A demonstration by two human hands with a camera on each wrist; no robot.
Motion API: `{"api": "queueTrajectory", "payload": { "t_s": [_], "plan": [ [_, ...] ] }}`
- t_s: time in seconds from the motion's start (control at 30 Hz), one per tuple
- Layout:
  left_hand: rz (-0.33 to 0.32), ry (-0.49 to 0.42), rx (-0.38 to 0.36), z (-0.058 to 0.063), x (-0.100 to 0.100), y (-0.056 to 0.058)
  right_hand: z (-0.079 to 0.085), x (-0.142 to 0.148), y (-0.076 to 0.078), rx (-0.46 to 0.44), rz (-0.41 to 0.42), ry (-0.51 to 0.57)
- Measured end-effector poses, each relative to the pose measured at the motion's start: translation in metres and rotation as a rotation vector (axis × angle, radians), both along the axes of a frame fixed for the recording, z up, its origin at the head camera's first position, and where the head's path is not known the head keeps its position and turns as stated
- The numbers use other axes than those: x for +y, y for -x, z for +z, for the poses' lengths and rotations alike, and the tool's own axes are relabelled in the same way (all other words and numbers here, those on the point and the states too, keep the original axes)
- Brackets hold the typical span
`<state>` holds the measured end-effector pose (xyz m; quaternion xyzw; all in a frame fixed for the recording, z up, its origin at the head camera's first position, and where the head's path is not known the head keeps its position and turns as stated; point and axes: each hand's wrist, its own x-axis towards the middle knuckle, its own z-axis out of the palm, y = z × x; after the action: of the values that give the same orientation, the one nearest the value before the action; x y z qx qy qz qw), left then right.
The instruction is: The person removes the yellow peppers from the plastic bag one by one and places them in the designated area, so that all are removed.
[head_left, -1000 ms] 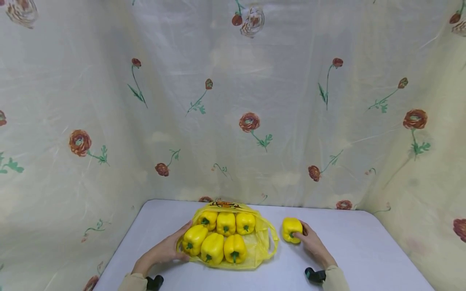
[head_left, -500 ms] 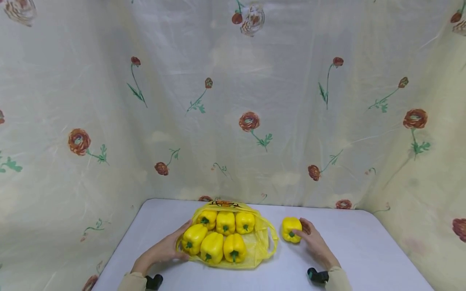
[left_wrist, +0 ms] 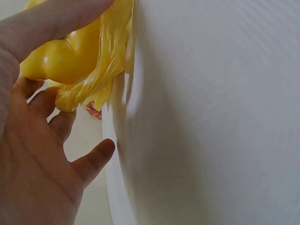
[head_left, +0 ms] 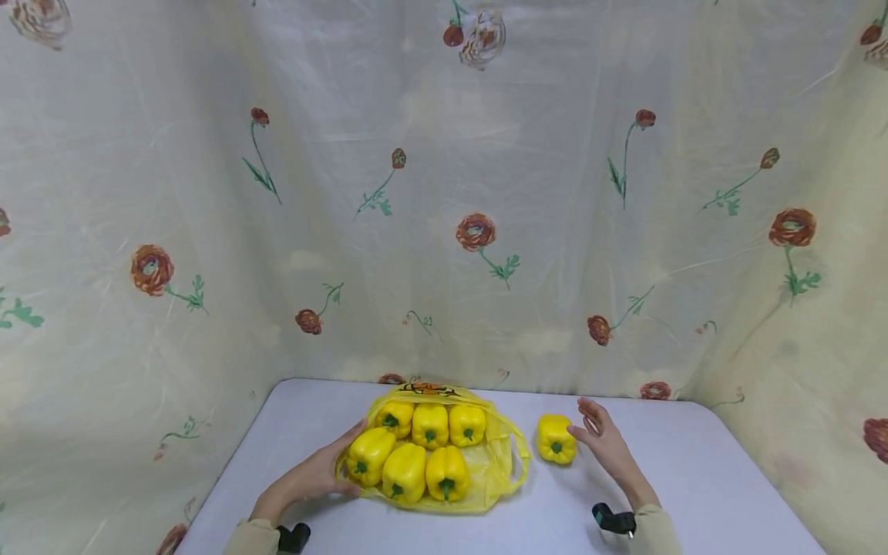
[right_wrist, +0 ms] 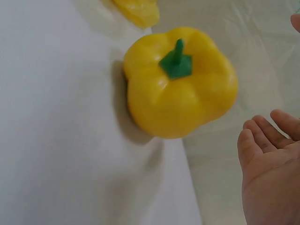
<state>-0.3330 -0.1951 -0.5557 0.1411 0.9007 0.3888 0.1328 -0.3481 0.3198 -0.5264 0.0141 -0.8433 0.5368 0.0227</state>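
Steadying the yellow plastic bag (head_left: 482, 472): the left hand (head_left: 322, 469) curved round the bag's left end, its thumb at the near edge and its fingers at the far one, grasping the plastic as far as the views could show.
Loose bell pepper (head_left: 556, 438): sat upon the desk (head_left: 541, 524) just right of the bag, apart from the bag's loop handle (head_left: 524, 456), with its green stem turned toward the person.
Right hand (head_left: 609, 445): was released and held nothing, poised on the bag's right side beyond the loose bell pepper; the fingers were spread, and the right wrist view showed a gap to the pepper.
Six bell peppers (head_left: 447, 469): lay inside the bag in two rows, crowded toward its left.
Bare plastic: showed inside the bag's right part, beside the front row.
Good hold: judging by the smooth, broad lobes, thumb and fingers set on opposite sides of the loose pepper's middle would have served better than a pinch on its short stem.
Bag care: the thin film seemed to call for a light, steady left grasp; hard squeezing could have shifted the peppers within.
Likely snag: a wrist brushing the loop handle might have dragged the bag's mouth askew.
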Motion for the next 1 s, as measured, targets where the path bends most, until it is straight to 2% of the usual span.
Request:
{"api": "queueTrajectory", "payload": {
  "t_s": [0.17, 0.3, 0.43, 0.53, 0.73, 1.0],
  "plan": [
    [-0.011, -0.009, 0.003, 0.001, 0.000, -0.002, 0.013, -0.007, -0.004, 0.042, 0.028, -0.032],
    [-0.022, -0.009, 0.016, 0.000, 0.001, -0.002, 0.022, -0.016, -0.008, 0.120, 0.051, -0.054],
    [-0.014, -0.009, 0.011, 0.000, 0.001, -0.001, 0.029, -0.026, -0.012, 0.188, 0.075, -0.091],
    [-0.006, -0.007, 0.005, -0.001, 0.002, 0.000, 0.035, -0.035, -0.015, 0.203, 0.102, -0.102],
    [-0.008, -0.016, 0.000, 0.001, 0.002, 0.001, 0.044, -0.051, -0.018, 0.222, 0.169, -0.035],
    [0.002, -0.017, -0.006, 0.001, 0.002, 0.001, 0.047, -0.073, -0.020, 0.239, 0.238, -0.001]
  ]
}}
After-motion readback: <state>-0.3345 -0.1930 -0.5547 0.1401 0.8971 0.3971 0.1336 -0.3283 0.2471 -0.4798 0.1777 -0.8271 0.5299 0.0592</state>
